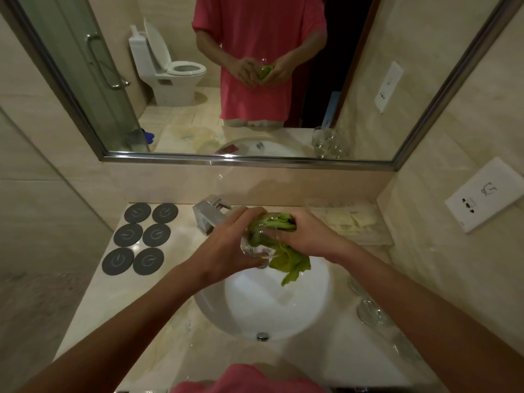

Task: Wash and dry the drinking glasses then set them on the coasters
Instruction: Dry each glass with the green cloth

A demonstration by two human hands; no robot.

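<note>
- Drinking glass point(256, 245) was up in both hands over the white sink point(317, 307), tipped on its side with the thick base pointing down toward the basin.
- Left hand point(226, 245) was wrapped around the outside of it, fingers curled round the far side, thumb near the base.
- Right hand point(304, 235) was gripping a green cloth point(289, 262) against the glass. Part of the cloth was bunched up at the mouth of the glass, and honestly it looked stuffed inside too; the rest hung loose below the hand, over the basin.
- Six dark round coasters point(141, 238) sat on the surface point(175, 336) to the left of the sink, in two columns of three, nothing on any of them.
- More glasses point(368, 310) stood on the surface right of the sink, just beside the right forearm. They were pretty see-through and partly hidden by the arm, so I couldn't count them properly.
- Chrome tap point(208, 215) was at the back of the sink, just behind the left hand. No water could be seen running.
- Clear tray point(351, 222) with pale packets in it sat at the back right, against the wall.
- Mirror point(255, 80) above showed the person in a pink shirt holding the glass and cloth, plus a toilet behind.
- White wall socket point(482, 194) was on the right-hand wall.
</note>
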